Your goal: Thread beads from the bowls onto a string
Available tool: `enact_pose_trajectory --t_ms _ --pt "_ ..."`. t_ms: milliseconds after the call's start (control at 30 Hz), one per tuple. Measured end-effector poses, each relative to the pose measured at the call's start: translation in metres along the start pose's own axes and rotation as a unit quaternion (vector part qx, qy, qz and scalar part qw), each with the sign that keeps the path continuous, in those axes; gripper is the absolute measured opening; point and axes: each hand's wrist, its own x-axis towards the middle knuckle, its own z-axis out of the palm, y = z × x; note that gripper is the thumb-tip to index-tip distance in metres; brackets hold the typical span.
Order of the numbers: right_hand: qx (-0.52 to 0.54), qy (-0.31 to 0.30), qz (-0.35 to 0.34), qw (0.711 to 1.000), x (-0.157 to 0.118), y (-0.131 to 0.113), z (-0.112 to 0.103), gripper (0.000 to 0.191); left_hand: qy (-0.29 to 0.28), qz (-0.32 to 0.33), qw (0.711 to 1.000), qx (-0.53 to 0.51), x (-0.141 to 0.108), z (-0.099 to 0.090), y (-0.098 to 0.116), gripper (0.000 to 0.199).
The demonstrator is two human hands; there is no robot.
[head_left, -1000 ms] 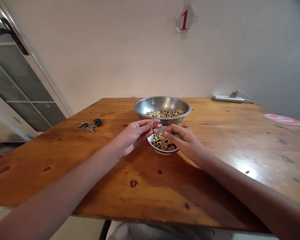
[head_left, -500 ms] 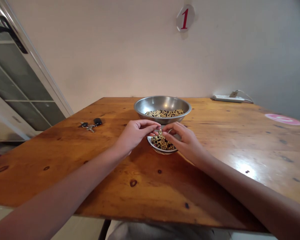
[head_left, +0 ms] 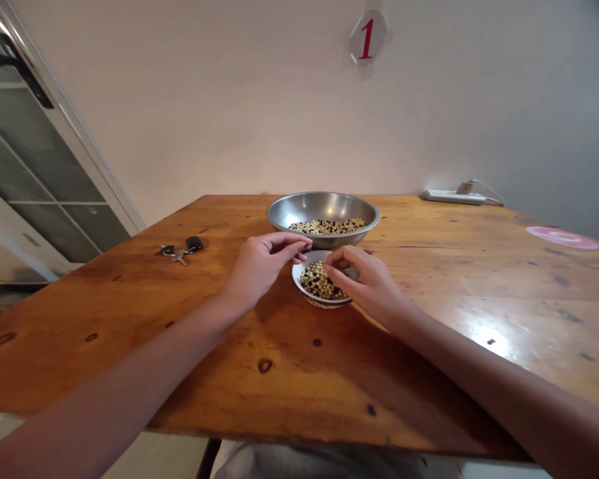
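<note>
A small white bowl (head_left: 296,274) holds mixed pale and dark beans (head_left: 319,281). Over its left far edge is my left hand (head_left: 272,261), thumb and fingertips pinched together; whatever lies between them is too small to make out. My right hand (head_left: 364,276) hangs above the right side of the same bowl and hides part of it. Its thumb and forefinger meet over the beans, and their tips hide anything they grip. Just behind both hands stands a wide steel basin (head_left: 279,216) with more pale and dark beans (head_left: 329,227) in its bottom.
On the left of the wooden table (head_left: 219,399) lies a bunch of keys (head_left: 182,249). A white power strip (head_left: 452,197) with a plug sits at the back right, by the wall. A pink oval sticker (head_left: 562,237) is on the right. A glazed door (head_left: 54,153) stands beyond the left edge.
My left hand has moved a little left and up, away from my right hand, uncovering more of the small bowl's left rim. My right hand stays nearly in place over the beans.
</note>
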Motion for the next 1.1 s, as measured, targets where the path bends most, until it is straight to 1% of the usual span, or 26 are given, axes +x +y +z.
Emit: enact_pose_trajectory --t_ms 200,267,333,367,533,600,667,800,967,1100 --pt "-0.002 -0.012 0.001 1.000 0.000 0.001 0.001 0.004 0.038 -0.011 0.999 -0.025 0.003 -0.005 0.007 0.011" --pt "0.013 -0.020 0.004 1.000 -0.001 0.002 0.001 0.012 0.042 -0.010 0.999 -0.032 0.003 -0.006 0.007 0.013" --pt "0.025 -0.021 0.005 0.999 -0.001 0.002 0.000 0.022 0.037 -0.016 0.998 -0.043 0.003 -0.006 0.005 0.013" --pt "0.025 -0.020 0.004 0.999 -0.001 0.002 0.000 0.023 0.030 -0.023 0.998 -0.050 0.003 -0.005 0.004 0.013" --pt "0.009 -0.026 -0.028 0.999 -0.001 0.001 0.001 0.014 -0.037 -0.070 0.990 -0.119 0.000 0.006 -0.005 0.013" --pt "0.016 -0.022 -0.037 0.999 -0.001 0.002 0.001 0.017 -0.050 -0.097 0.981 -0.158 -0.001 0.009 -0.007 0.014" --pt "0.027 -0.024 -0.037 0.999 -0.001 0.004 0.001 0.021 -0.048 -0.129 0.971 -0.195 -0.001 0.010 -0.009 0.015" --pt "0.051 -0.052 -0.033 0.997 -0.001 0.005 0.000 0.026 -0.031 -0.174 0.956 -0.235 0.000 0.008 -0.010 0.013" --pt "0.073 -0.058 -0.004 0.996 0.000 0.004 0.001 0.032 -0.030 -0.200 0.946 -0.254 0.002 0.007 -0.010 0.012" --pt "0.078 -0.064 0.005 0.995 -0.001 0.001 0.000 0.032 -0.034 -0.201 0.949 -0.238 0.001 0.007 -0.009 0.017"
